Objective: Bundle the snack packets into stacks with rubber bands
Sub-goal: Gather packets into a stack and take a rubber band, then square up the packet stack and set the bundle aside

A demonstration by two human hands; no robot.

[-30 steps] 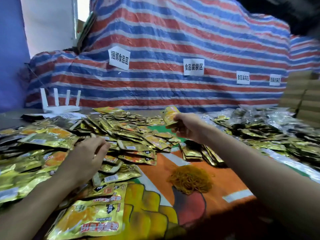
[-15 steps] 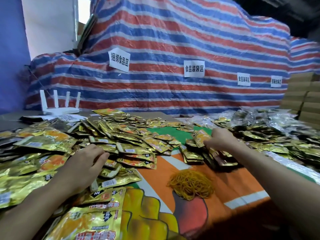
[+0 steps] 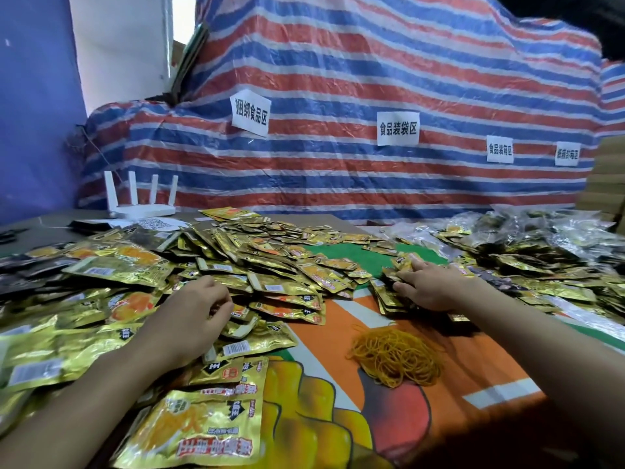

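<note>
A wide red, white and blue striped tarpaulin (image 3: 338, 96) fills the background, draped over something bulky. Four paper labels (image 3: 398, 128) with Chinese characters are pinned along it, probably marking work zones.

In front lies a table under a printed cloth (image 3: 338, 333) in orange and green. A broad heap of loose snack packets (image 3: 253, 258), gold foil with orange print, covers its left and middle, spread within easy reach of both arms. On the far right sits a separate mound of bagged packets (image 3: 524, 252) in clear plastic, kept apart from the loose ones.

The person's bare forearms reach in from the bottom corners. The right hand (image 3: 429, 286) lies over a small stack (image 3: 389, 299) of packets standing on edge between the two heaps, thumb on the near side and fingers curved over the top, clamping it together, likely to square it up for banding. The left hand (image 3: 192, 316) hovers low over the loose heap with fingers curled inward; whether it holds a packet cannot be told.

A tangled pile of yellow rubber bands (image 3: 395, 353) waits on the bare cloth just in front of the stack, close to the right hand. No band is on the stack yet.

A white router (image 3: 142, 204) with four antennas stands at the far left edge.
</note>
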